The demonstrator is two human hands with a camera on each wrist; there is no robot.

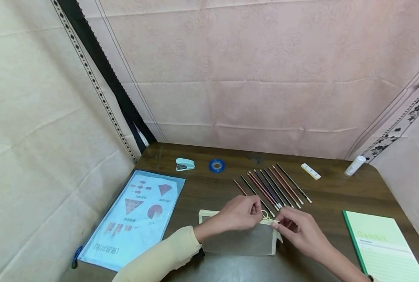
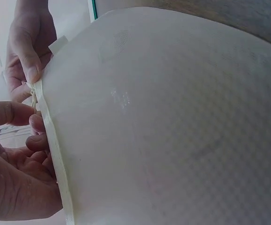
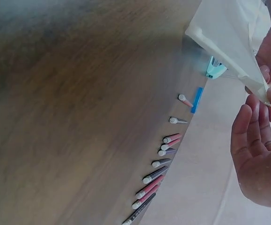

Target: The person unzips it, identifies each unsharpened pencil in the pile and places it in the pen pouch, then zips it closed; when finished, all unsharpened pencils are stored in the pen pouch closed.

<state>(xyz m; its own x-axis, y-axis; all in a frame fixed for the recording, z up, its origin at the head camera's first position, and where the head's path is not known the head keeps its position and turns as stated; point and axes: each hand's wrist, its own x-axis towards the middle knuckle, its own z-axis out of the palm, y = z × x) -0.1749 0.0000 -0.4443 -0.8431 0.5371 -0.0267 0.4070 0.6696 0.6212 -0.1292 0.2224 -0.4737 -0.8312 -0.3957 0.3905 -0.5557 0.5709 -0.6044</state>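
Observation:
A grey translucent mesh pouch [image 1: 237, 241] with cream edging is held up at the table's front, between both hands. A thin cream cord [image 1: 264, 214] loops at its top edge, near the right corner. My left hand [image 1: 242, 212] pinches this cord between thumb and forefinger; its other fingers curl beside the pouch's edge [image 2: 55, 140]. With thumb and forefinger, my right hand [image 1: 301, 229] grips the pouch's top edge by the right corner, where the cord is attached. In the left wrist view the mesh hides much of the table.
Several pencils [image 1: 276, 186] lie in a row behind the pouch. Farther back are a light-blue stapler [image 1: 185, 164], blue tape roll [image 1: 217, 165], small white bar [image 1: 310, 171] and white capped tube [image 1: 355, 166]. A blue document folder [image 1: 135, 211] lies left, a green notebook [image 1: 385, 243] right.

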